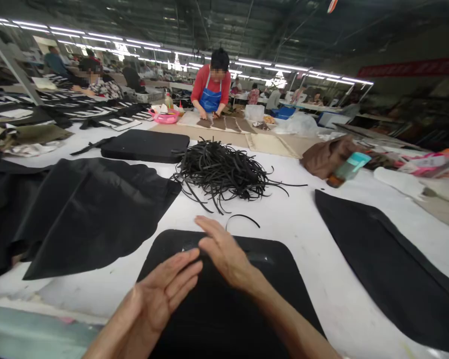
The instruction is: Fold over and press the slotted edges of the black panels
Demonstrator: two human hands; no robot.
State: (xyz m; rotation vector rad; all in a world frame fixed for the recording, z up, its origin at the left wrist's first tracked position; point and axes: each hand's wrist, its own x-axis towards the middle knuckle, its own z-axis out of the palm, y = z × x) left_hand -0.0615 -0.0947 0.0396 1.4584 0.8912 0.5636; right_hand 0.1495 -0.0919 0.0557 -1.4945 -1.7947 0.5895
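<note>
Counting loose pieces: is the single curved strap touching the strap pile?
Apart. The head view shows white table between the strap and the pile.

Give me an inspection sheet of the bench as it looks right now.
Surface: white table, largely covered with black pieces.
Job's things: rounded black panel at the near edge, under both hands.
Clutter: heap of black straps; one loose strap just beyond the panel; black cloth on the left; black sheet on the right; black pad; brown bag; bottle on its side.
Hands: left hand open, fingers stretched over the panel; right hand open, flat on the panel.
Cables: nothing seen.
Surroundings: factory hall with strip lights; a person in a blue apron works at the far end, others at further tables.
</note>
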